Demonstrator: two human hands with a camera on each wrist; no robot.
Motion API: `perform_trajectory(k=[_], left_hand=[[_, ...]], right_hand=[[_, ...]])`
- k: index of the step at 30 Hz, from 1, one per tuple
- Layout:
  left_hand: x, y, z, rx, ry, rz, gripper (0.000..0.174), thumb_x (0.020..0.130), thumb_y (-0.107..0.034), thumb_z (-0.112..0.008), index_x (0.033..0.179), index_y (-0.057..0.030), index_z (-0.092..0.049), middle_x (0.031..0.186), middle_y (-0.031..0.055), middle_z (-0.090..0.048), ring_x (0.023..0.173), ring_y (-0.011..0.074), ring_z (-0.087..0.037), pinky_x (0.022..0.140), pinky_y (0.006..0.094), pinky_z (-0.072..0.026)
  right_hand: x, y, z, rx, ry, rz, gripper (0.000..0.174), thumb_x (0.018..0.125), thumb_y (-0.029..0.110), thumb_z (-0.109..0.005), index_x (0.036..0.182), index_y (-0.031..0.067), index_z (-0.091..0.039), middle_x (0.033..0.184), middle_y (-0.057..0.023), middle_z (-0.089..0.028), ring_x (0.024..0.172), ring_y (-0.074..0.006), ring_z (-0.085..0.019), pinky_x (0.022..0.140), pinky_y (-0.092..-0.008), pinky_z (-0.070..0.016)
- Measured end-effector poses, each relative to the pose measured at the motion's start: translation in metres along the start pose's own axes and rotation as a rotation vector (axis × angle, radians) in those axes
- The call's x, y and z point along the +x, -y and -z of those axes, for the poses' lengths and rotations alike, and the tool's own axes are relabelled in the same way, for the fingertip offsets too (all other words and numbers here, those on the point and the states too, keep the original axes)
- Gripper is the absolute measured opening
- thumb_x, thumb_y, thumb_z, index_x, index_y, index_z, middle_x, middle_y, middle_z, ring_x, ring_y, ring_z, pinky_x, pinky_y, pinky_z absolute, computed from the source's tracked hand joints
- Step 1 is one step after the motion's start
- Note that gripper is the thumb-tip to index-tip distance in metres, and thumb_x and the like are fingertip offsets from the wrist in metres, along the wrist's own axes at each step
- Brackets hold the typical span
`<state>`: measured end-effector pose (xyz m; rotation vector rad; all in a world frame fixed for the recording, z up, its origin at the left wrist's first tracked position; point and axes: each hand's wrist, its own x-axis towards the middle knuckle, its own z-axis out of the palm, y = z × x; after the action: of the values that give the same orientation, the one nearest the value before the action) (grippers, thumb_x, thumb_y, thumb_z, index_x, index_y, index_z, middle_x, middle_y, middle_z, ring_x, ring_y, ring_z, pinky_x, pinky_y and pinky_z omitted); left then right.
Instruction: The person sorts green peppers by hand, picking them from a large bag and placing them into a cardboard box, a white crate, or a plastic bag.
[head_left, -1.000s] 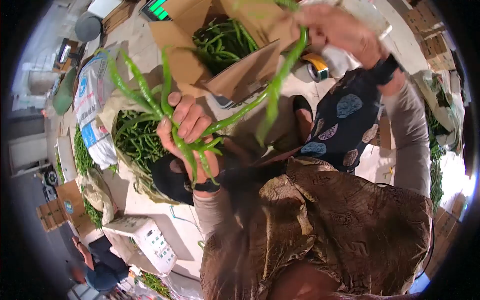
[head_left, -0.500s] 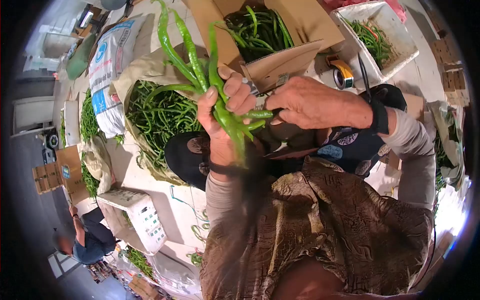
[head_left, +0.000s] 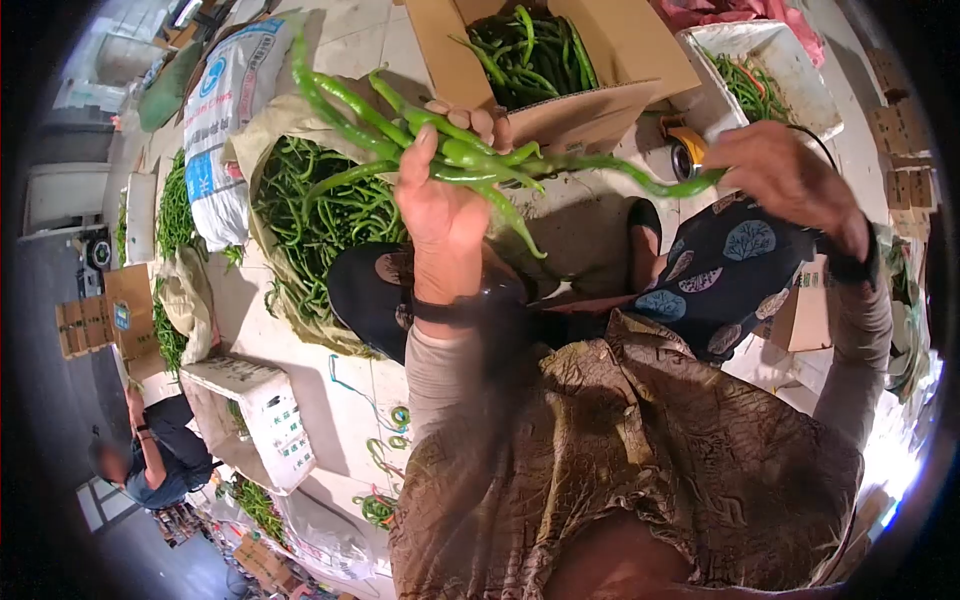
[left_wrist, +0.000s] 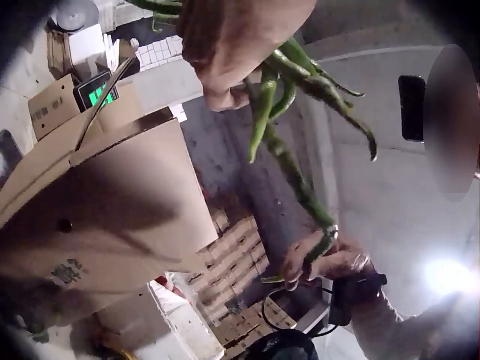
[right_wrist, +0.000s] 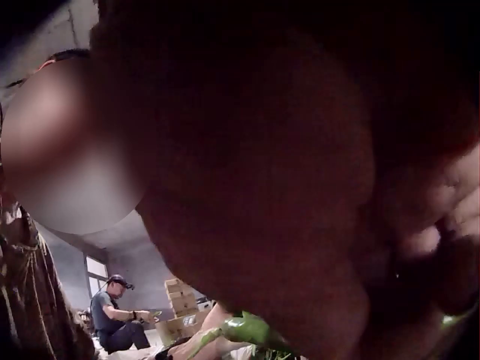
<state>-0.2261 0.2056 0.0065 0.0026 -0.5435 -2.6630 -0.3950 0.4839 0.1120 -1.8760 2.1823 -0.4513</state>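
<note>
My left hand (head_left: 445,215) grips a bunch of long green chili peppers (head_left: 365,108), which fan out to both sides of the fingers. Off to the right, my right hand (head_left: 785,178) pinches the tip end of one long chili pepper (head_left: 650,183); its other end overlaps the bunch. The left wrist view shows this same pepper (left_wrist: 296,176) slanting from the bunch down to the right hand's fingers (left_wrist: 337,264). Most of the right wrist view is filled by the dark, close right hand.
An open cardboard box (head_left: 590,115) of peppers stands ahead, with a white foam crate (head_left: 815,95) and tape roll (head_left: 684,150) to its right. Left lies an open sack (head_left: 265,140) full of peppers beside a white printed bag (head_left: 215,190). Another person (head_left: 160,450) sits lower left.
From raised high at the right, my right hand came down to the bunch, then drew away rightward with a pepper's end. My left hand keeps its hold on the bunch, now tilted more leftward.
</note>
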Motion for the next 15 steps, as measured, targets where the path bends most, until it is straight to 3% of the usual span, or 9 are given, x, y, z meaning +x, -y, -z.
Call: perform_trajectory(k=[1,2,4,5,7,11,13,14,15], left_hand=[[0.0,0.0,0.003,-0.063,-0.003,0.033,0.021,0.088,-0.02,-0.059,0.106,-0.0091,-0.052,0.094,0.0052,-0.056,0.092,0.0226,-0.055,0.088,0.0433,-0.0437],[-0.001,0.001,0.006,-0.062,-0.004,0.031,0.021,0.088,-0.02,-0.059,0.106,-0.0091,-0.052,0.094,0.0052,-0.056,0.092,0.0226,-0.055,0.088,0.0433,-0.0437],[0.001,0.006,0.008,-0.043,-0.044,0.045,0.021,0.09,-0.018,-0.056,0.108,-0.0071,-0.052,0.094,0.0073,-0.057,0.09,0.0228,-0.055,0.085,0.0408,-0.0453],[-0.001,0.006,0.003,-0.029,-0.019,0.051,0.024,0.088,-0.015,-0.061,0.109,-0.0076,-0.053,0.096,0.0048,-0.056,0.091,0.0188,-0.054,0.085,0.0349,-0.0446],[0.001,0.006,0.008,-0.037,0.0,0.074,0.024,0.088,-0.014,-0.06,0.11,-0.0071,-0.052,0.097,0.0052,-0.056,0.09,0.0188,-0.054,0.084,0.0349,-0.0444],[0.0,0.01,0.007,0.057,-0.026,0.071,0.027,0.088,-0.014,-0.059,0.112,-0.0056,-0.052,0.097,0.0064,-0.056,0.087,0.0183,-0.053,0.08,0.035,-0.0448],[-0.001,0.014,0.011,0.101,-0.023,0.076,0.03,0.087,-0.012,-0.059,0.115,-0.0048,-0.051,0.094,0.0079,-0.057,0.085,0.0197,-0.055,0.077,0.0357,-0.0468],[-0.001,0.015,0.011,0.146,-0.022,0.083,0.033,0.085,-0.011,-0.058,0.117,-0.004,-0.051,0.091,0.0095,-0.058,0.083,0.0211,-0.056,0.075,0.0364,-0.0489],[-0.002,0.017,0.009,0.179,-0.049,0.092,0.038,0.084,-0.011,-0.06,0.12,-0.0028,-0.05,0.091,0.0097,-0.058,0.08,0.0205,-0.057,0.073,0.0354,-0.05]], right_hand=[[-0.001,-0.008,0.01,0.009,0.157,-0.075,0.017,0.08,0.01,-0.06,0.096,0.0042,-0.064,0.093,-0.0138,-0.062,0.088,-0.0303,-0.061,0.08,-0.0388,-0.0476],[-0.021,-0.053,0.008,-0.308,0.112,0.231,0.024,0.08,0.014,-0.061,0.101,0.0035,-0.064,0.093,-0.013,-0.063,0.089,-0.0291,-0.061,0.082,-0.0367,-0.0472],[-0.009,-0.042,0.044,0.115,0.37,-0.503,0.031,0.082,0.02,-0.063,0.108,0.0048,-0.063,0.104,-0.0113,-0.061,0.096,-0.0285,-0.059,0.088,-0.0361,-0.0437],[-0.02,-0.052,0.046,0.111,0.368,-0.507,0.031,0.082,0.02,-0.063,0.108,0.0048,-0.063,0.104,-0.0113,-0.061,0.096,-0.0285,-0.059,0.088,-0.0361,-0.0437],[-0.059,-0.09,0.048,-0.037,-0.048,-0.43,0.033,0.086,0.022,-0.061,0.113,0.0041,-0.06,0.102,-0.0121,-0.063,0.093,-0.0277,-0.06,0.085,-0.0362,-0.0448],[-0.097,-0.173,0.07,-0.136,-0.007,-0.495,0.031,0.088,0.017,-0.059,0.117,0.0047,-0.058,0.104,-0.0143,-0.063,0.095,-0.0267,-0.059,0.086,-0.0364,-0.0453],[-0.115,-0.211,0.061,-0.404,0.015,-0.732,0.037,0.086,0.014,-0.058,0.122,0.005,-0.056,0.109,-0.0163,-0.062,0.099,-0.0267,-0.058,0.089,-0.0361,-0.0453],[-0.116,-0.219,0.056,-0.408,0.007,-0.721,0.037,0.086,0.014,-0.058,0.122,0.005,-0.056,0.109,-0.0163,-0.062,0.099,-0.0267,-0.058,0.089,-0.0361,-0.0453],[-0.118,-0.226,0.048,-0.209,-0.068,-0.871,0.042,0.085,0.014,-0.06,0.126,0.0058,-0.053,0.114,-0.0168,-0.06,0.104,-0.0287,-0.057,0.093,-0.0365,-0.0438]])
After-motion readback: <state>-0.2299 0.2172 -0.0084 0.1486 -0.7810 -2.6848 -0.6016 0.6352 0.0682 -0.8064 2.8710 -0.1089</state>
